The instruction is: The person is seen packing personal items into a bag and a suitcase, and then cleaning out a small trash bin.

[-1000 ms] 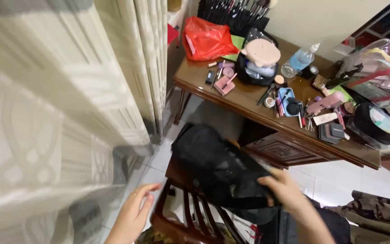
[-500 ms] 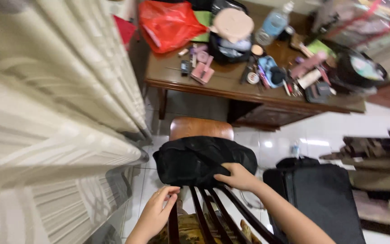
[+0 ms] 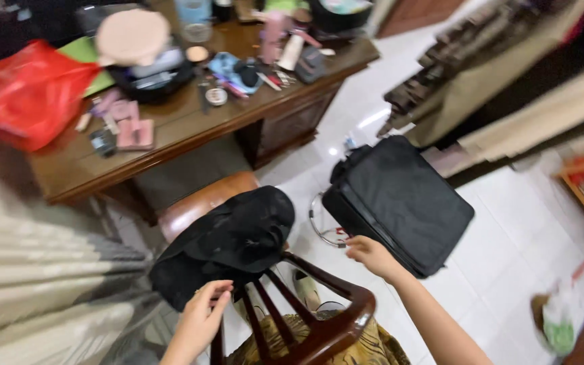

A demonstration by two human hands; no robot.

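Observation:
A black fabric bag (image 3: 228,240) lies slumped on the brown seat of a dark wooden chair (image 3: 319,324). My left hand (image 3: 201,314) touches the bag's near edge beside the chair's spindle back, fingers loosely curled. My right hand (image 3: 368,255) hovers over the white floor between the chair back and a large black soft case (image 3: 400,201), fingers apart and holding nothing, close to the case's near corner. A thin wire ring (image 3: 319,226) lies on the floor by the case.
A brown wooden desk (image 3: 177,132) behind the chair carries scattered cosmetics, a red plastic bag (image 3: 25,91) and a black pouch with a pink lid (image 3: 133,37). A pale curtain (image 3: 35,270) hangs at the left. Patterned fabric (image 3: 454,88) lies at right.
My right hand has let go of the black bag and moved right toward the black case. The view has swung right and tilted. My left hand has shifted onto the bag's edge.

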